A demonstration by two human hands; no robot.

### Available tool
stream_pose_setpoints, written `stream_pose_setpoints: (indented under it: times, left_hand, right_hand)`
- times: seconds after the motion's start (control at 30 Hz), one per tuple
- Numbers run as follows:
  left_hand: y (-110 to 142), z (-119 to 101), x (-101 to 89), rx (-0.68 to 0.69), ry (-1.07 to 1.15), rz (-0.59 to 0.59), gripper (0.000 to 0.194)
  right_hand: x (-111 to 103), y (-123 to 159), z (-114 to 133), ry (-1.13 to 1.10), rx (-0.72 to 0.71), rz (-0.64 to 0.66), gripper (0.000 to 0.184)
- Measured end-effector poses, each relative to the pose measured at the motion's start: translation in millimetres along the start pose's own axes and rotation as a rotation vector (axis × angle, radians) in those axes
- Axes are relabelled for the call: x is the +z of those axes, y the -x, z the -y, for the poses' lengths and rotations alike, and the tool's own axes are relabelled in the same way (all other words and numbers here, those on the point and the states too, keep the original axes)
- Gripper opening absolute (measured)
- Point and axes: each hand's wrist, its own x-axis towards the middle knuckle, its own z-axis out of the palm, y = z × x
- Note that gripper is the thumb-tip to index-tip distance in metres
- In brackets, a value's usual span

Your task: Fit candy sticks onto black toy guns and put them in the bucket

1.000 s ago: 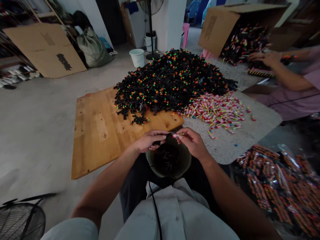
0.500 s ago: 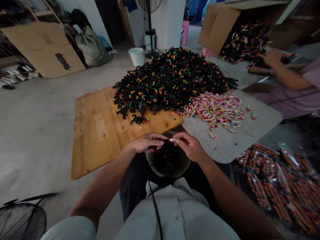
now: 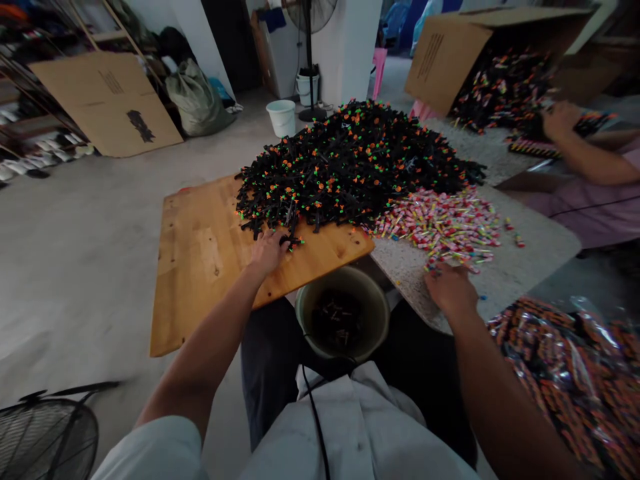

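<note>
My left hand (image 3: 270,252) is over the wooden board, fingers closed around a black toy gun (image 3: 295,241) with green and orange tips at the near edge of a big heap of such toy guns (image 3: 345,167). My right hand (image 3: 453,290) reaches down to the near edge of a pile of small pink, white and yellow tubes (image 3: 440,220). Its fingers are bent in among the tubes, and what they pinch is mostly hidden. Between my knees stands a round bucket (image 3: 383,320) with a few small pieces at its dark bottom.
The wooden board (image 3: 200,293) meets a speckled stone-like tabletop (image 3: 540,247) on the right. Another person's hand (image 3: 563,120) works by a cardboard box (image 3: 445,60) of toys. Bagged goods (image 3: 565,373) lie low at right; a fan (image 3: 47,433) stands low at left.
My hands were together above the bucket, holding a dark piece and a small tube. They have parted: the left to the toy guns, the right to the tubes. The view has shifted slightly.
</note>
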Motion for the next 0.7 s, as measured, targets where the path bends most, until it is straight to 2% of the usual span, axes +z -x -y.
stream_pose_setpoints:
  times: [0.23, 0.43, 0.5, 0.57, 0.63, 0.7]
  left_hand:
    - [-4, 12, 3.4, -0.101, 0.224, 0.028, 0.026]
    - [0, 20, -9.7, -0.241, 0.349, 0.025, 0.02]
    - [4, 14, -13.3, -0.29, 0.47, -0.019, 0.024]
    - [9, 2, -16.4, -0.336, 0.685, -0.06, 0.028]
    - [15, -13, -19.6, -0.362, 0.893, -0.08, 0.033]
    - [22, -29, -22.2, -0.379, 1.028, -0.067, 0.039]
  right_hand:
    - [4, 4, 3, -0.004, -0.124, -0.056, 0.036]
    - [2, 3, 5, -0.246, -0.135, -0.217, 0.033]
    - [3, 1, 8, -0.394, -0.157, -0.234, 0.034]
    - [5, 0, 12, -0.51, -0.156, -0.193, 0.035]
    - [7, -2, 15, -0.513, -0.129, -0.136, 0.033]
    - [8, -3, 17, -0.421, -0.09, -0.102, 0.029]
